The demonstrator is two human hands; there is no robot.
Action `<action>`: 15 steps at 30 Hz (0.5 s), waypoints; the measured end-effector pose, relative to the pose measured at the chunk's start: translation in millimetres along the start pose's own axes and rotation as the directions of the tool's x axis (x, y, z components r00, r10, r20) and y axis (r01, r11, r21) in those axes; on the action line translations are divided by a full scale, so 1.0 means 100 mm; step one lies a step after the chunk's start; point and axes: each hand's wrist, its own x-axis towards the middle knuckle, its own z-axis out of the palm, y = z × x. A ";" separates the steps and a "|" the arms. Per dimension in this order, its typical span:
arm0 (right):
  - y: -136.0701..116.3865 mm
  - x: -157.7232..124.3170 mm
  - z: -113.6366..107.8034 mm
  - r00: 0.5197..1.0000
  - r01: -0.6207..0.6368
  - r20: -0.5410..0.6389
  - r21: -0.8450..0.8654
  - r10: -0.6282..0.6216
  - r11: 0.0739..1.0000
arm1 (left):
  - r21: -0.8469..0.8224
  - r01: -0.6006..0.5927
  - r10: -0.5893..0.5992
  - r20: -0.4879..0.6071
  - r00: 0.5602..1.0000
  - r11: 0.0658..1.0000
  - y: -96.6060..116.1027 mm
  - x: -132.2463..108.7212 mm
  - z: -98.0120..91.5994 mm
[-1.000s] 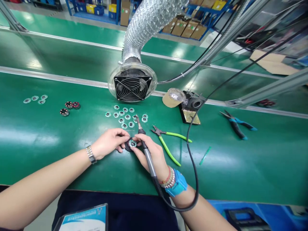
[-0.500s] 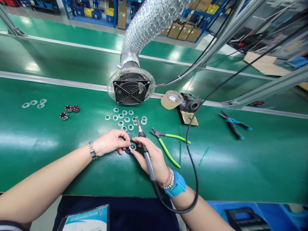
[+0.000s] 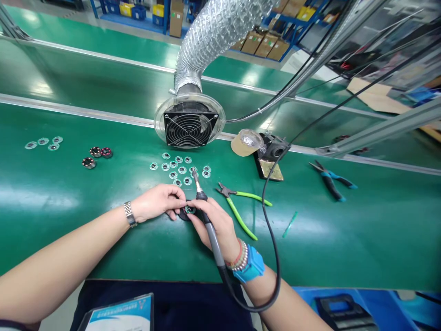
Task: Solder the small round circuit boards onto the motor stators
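Note:
A small round board point(image 3: 189, 209) sits on a dark round part at the front middle of the green bench, between both hands. My left hand point(image 3: 167, 201) is at its left side, thumb and fingers closed at the edge. My right hand point(image 3: 215, 223) holds a soldering iron point(image 3: 212, 239), its tip pointing up and away, while the thumb and a fingertip touch the board's right side. Behind the hands lie several round green boards point(image 3: 173, 175). Three wound motor cores point(image 3: 88, 162) stand to the left.
A fume fan point(image 3: 189, 130) on a foil duct hangs behind the boards. Green-handled cutters point(image 3: 237, 214), an iron stand point(image 3: 272, 169), a tape roll point(image 3: 245, 142) and blue-handled pliers point(image 3: 330, 180) are to the right. The iron's black cable point(image 3: 270, 220) loops over my right forearm.
The view has shifted slightly. The board between the hands has tilted or settled on the dark part, and the iron's tip has moved a little left with my right hand.

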 end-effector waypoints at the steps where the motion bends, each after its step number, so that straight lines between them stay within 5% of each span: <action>1: 0.00 0.00 0.00 1.000 0.001 -0.001 -0.001 -0.001 1.000 | 0.003 -0.002 0.002 -0.002 1.000 1.000 0.00 0.00 0.00; 15: -0.03 -0.04 0.00 0.989 -0.148 0.004 0.029 0.148 0.989 | 0.137 -0.055 0.046 0.070 0.997 0.989 0.02 -0.02 -0.06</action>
